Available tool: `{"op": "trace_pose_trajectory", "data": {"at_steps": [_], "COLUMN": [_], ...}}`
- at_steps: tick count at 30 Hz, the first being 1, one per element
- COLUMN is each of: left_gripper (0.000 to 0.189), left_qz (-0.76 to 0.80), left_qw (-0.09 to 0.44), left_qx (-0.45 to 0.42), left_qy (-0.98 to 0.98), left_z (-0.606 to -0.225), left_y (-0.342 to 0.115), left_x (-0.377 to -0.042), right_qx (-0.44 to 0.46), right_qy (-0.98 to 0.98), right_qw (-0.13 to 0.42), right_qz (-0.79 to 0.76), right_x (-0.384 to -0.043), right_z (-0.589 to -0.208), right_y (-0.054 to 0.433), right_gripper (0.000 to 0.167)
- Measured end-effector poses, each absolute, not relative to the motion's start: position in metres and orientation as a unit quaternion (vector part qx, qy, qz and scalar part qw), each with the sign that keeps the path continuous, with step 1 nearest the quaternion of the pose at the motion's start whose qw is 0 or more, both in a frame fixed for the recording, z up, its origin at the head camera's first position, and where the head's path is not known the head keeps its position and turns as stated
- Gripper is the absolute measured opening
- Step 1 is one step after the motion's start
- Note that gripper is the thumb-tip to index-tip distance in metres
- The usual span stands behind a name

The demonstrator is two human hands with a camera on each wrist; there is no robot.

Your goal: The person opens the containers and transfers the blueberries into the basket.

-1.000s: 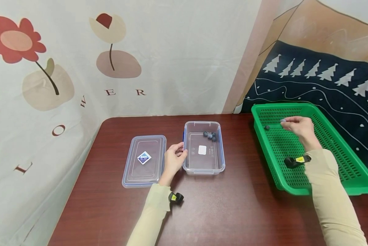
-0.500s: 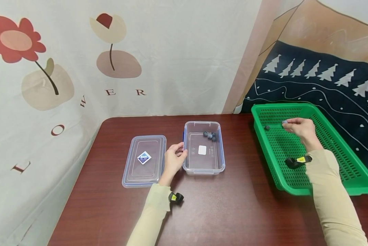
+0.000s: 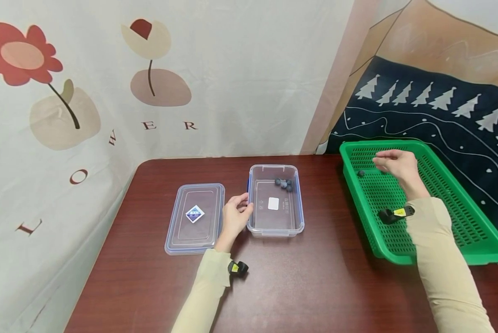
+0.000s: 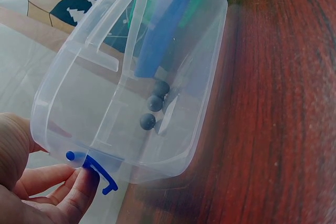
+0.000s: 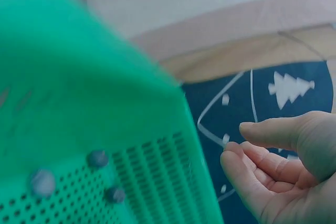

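Observation:
My left hand [image 3: 235, 216] grips the near-left side of a clear plastic food container [image 3: 274, 231], its fingertips at a blue latch [image 4: 100, 174]. Several blueberries [image 3: 283, 184] lie together at the far end of that container. Over the far part of a green plastic basket [image 3: 359, 217] hovers my right hand [image 3: 399, 167]. A gap shows between its thumb and loosely bent fingers in the right wrist view, with nothing held. Below it, blueberries [image 5: 98, 158] lie on the basket floor; the wrist view shows three.
Left of the container lies its clear lid [image 3: 195, 231] with a blue-edged rim and a diamond sticker. Everything stands on a dark red-brown wooden table [image 3: 315, 286]. A white printed curtain [image 3: 240, 92] hangs behind, and a dark tree-patterned cloth [image 3: 432, 108] is beyond the basket.
My right hand has let go of the blueberry it pinched and moved slightly up and left over the basket. The left hand and container have stayed still.

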State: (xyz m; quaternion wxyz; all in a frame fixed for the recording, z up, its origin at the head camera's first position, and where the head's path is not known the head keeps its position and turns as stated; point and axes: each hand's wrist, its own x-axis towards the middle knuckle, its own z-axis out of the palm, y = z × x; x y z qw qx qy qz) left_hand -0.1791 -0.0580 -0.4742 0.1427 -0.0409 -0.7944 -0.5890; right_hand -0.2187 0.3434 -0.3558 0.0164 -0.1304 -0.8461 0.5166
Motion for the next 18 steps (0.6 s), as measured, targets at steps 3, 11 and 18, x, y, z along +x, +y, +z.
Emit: {"op": "trace_pose_trajectory", "data": {"at_steps": [3,11,18], "left_gripper": [0.03,0.03,0.03], "left_qz": [-0.589,-0.589,-0.59], "left_qw": [0.142,0.142,0.144], "left_qx": [-0.04,-0.038,-0.038], "left_qy": [-0.795,-0.795,-0.794], "left_z": [-0.474,-0.475,-0.475], "left_y": [-0.058,-0.058,-0.058], "left_x": [-0.179,-0.179,-0.178], "right_qx": [-0.118,-0.097,-0.061], "right_qy": [-0.84,-0.847,-0.835], "right_qw": [0.029,0.024,0.023], "right_qz": [0.528,0.522,0.546], "right_x": [-0.224,-0.242,-0.253], "right_z": [-0.352,-0.348,-0.347], "right_y": [0.33,0.29,0.254], "right_gripper": [0.029,0.04,0.034]}}
